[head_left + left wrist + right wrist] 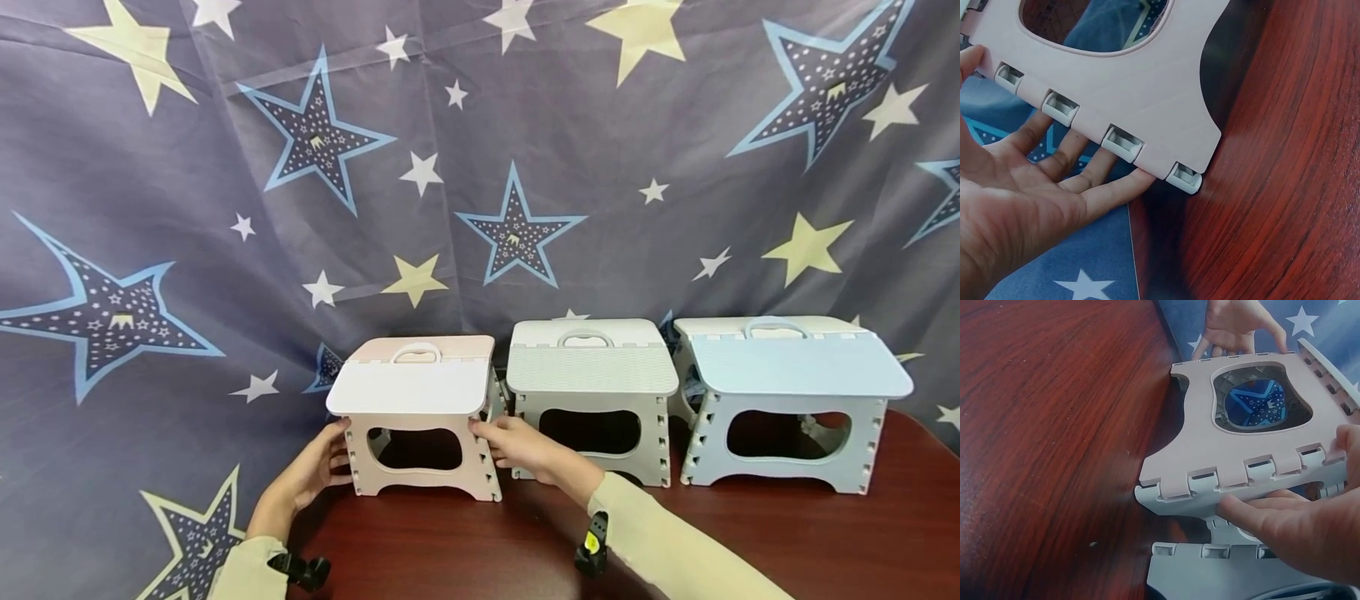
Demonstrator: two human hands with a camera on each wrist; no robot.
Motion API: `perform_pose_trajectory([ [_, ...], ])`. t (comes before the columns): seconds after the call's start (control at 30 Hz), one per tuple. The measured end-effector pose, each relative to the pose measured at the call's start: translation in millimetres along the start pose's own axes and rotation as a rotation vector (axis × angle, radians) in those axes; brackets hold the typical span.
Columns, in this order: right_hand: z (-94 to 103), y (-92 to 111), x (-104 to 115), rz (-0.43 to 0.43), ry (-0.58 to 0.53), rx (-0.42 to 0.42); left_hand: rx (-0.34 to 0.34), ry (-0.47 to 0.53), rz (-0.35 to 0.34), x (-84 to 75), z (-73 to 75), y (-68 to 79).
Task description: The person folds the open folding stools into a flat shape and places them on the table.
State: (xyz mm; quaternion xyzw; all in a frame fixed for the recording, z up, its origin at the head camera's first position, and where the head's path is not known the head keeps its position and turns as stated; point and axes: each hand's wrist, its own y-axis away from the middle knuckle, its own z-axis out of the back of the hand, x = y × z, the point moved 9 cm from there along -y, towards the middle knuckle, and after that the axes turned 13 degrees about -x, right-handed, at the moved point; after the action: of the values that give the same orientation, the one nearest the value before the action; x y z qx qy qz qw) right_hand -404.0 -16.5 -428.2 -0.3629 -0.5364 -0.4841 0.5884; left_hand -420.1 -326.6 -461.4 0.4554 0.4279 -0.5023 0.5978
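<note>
A pink folding step stool (412, 387) with a whitish front half to its top stands unfolded on the table at the left of a row. My left hand (311, 467) holds its left edge, thumb near the top corner of the front panel and fingers spread along the hinged side, as the left wrist view shows. Opposite it, my right hand (525, 450) grips the right edge, with the thumb on the front just below the top. In the right wrist view, fingers (1241, 512) lie against the hinged side of the leg. An oval opening pierces the front panel (1154, 103).
Just right of the pink stool is a grey-green folding stool (592, 371), with a light blue one (798, 367) farther right. All three stand on a dark red wooden table (465, 550). Behind hangs a grey-blue cloth (480, 125) printed with stars.
</note>
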Motion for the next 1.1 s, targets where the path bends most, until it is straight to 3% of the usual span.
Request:
perform_pose_trajectory([
  [0.67,-1.7,3.9,0.0,0.041,0.068,-0.017,-0.002,-0.016,0.011,0.3,-0.2,0.6],
  [1.1,-1.6,-0.4,-5.1,-0.009,0.016,0.036,0.035,-0.015,0.018,2.0,0.3,0.5],
])
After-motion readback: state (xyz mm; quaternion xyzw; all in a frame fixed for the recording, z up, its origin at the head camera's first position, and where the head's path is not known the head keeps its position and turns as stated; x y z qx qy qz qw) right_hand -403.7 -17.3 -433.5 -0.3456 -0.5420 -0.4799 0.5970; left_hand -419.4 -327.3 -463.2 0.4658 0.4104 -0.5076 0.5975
